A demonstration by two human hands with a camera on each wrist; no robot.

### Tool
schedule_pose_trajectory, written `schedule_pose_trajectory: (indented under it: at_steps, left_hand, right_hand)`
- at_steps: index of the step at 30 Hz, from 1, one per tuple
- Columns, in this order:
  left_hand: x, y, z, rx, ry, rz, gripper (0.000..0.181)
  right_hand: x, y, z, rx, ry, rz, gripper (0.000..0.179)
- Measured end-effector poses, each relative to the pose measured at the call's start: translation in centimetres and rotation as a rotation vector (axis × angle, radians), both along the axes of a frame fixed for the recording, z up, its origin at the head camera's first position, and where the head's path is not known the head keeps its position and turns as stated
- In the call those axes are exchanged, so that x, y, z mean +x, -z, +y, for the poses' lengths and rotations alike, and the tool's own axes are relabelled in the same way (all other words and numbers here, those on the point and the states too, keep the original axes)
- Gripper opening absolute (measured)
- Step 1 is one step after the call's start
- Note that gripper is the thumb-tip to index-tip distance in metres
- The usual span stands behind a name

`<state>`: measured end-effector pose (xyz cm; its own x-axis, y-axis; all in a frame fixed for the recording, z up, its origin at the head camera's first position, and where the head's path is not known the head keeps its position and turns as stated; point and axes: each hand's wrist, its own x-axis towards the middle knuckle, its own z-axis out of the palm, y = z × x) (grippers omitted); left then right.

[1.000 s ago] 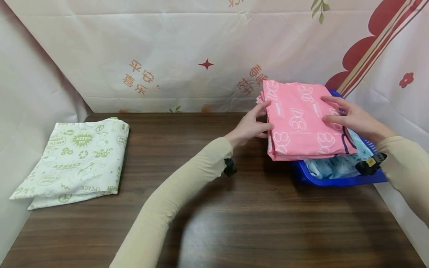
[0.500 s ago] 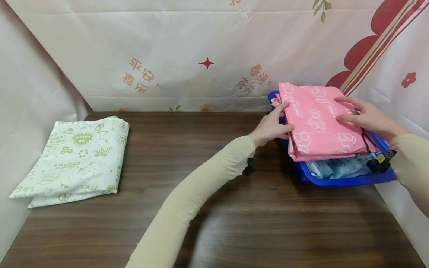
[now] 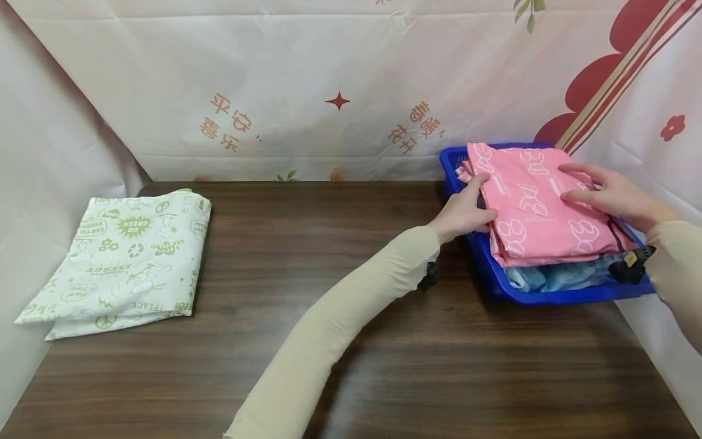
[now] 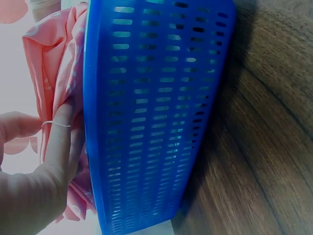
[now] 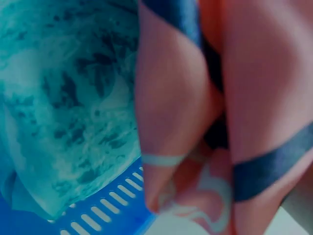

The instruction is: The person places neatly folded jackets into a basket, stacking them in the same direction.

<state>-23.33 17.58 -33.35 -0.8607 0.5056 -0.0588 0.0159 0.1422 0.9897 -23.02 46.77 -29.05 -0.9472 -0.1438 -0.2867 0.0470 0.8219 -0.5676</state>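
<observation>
A folded pink cloth printed with white bows lies level over a blue plastic basket at the right. My left hand pinches its left edge; in the left wrist view the thumb is on one side of the folded layers and the fingers on the other, beside the basket's rim. On the right edge, my right hand grips the cloth, some fingers hidden beneath. Under it in the basket sits a blue-green patterned cloth, seen close up in the right wrist view. Dark-striped pink folds hang beside it there.
A folded white cloth with green print lies at the table's left side. Between it and the basket stretches the dark wood tabletop. Printed curtains close off the back and both sides.
Both hands have moved right with the pink cloth and slightly down, bringing it over the basket. More of the basket's left side now shows. The white cloth has stayed put.
</observation>
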Motion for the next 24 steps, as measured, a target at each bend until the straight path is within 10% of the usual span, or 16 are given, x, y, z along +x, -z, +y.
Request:
schedule_pose_trajectory:
  at_steps: [15,24]
  left_hand:
    - [-0.1,0.5,0.9,-0.368,0.014,0.402,0.077]
    - [-0.1,1.2,0.7,-0.842,-0.084,0.514,0.072]
  right_hand:
    - [-0.1,0.6,0.2,-0.011,-0.001,-0.003,0.079]
    - [0.0,1.3,0.4,-0.005,-0.020,-0.009,0.076]
